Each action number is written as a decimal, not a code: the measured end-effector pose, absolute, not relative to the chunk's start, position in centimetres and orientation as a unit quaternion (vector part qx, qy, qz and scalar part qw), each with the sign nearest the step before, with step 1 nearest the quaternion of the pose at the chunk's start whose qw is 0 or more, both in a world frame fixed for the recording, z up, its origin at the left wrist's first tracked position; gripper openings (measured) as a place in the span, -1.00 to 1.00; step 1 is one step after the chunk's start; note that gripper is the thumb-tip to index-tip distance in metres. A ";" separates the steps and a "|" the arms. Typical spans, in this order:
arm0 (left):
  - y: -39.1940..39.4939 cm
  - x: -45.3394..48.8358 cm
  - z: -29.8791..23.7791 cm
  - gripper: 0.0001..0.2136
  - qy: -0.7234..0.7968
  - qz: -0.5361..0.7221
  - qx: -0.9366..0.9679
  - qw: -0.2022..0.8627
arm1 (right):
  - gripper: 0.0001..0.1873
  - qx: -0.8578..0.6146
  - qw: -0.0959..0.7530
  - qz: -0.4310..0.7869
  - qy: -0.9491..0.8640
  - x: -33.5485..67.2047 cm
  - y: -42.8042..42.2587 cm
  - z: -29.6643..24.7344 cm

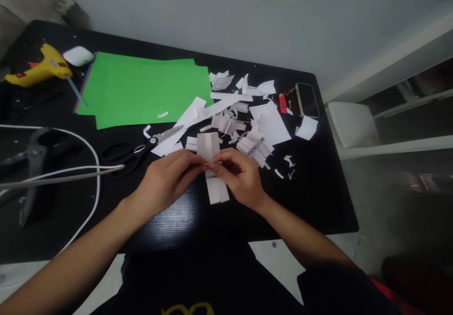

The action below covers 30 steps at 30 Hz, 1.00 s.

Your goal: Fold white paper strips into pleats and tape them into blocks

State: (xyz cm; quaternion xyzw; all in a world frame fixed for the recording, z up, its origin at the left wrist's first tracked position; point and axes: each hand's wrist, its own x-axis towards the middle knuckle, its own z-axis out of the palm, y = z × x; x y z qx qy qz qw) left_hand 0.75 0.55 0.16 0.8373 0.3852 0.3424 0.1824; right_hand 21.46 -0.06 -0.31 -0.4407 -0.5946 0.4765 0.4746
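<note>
Both my hands meet over a long white paper strip point(209, 146) that lies on the black table point(318, 197). My left hand point(169, 179) pinches the strip at its middle from the left. My right hand point(239, 177) pinches the same spot from the right, fingers curled. The strip's upper end shows above my fingers and its lower end point(218, 190) shows below them. Black-handled scissors point(138, 151) lie just left of my left hand.
Green paper sheets point(141, 88) lie at the back left, with a yellow glue gun point(38, 66) and a white case point(78, 55) beyond. Many white paper scraps point(247, 121) litter the middle. A phone point(306, 100) and a red lighter point(282, 103) sit back right. White cable point(88, 164) loops at left.
</note>
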 end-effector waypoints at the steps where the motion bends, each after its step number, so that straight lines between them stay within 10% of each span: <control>1: 0.6 0.8 0.2 -0.92 0.386 0.342 0.836 0.187 | -0.96 -0.443 0.474 0.475 -0.594 21.5 0.0 -0.3; 30: 0.7 0.9 0.1 -0.90 0.383 0.339 0.834 0.209 | -0.86 -0.461 0.449 0.518 -0.564 21.3 0.0 -0.6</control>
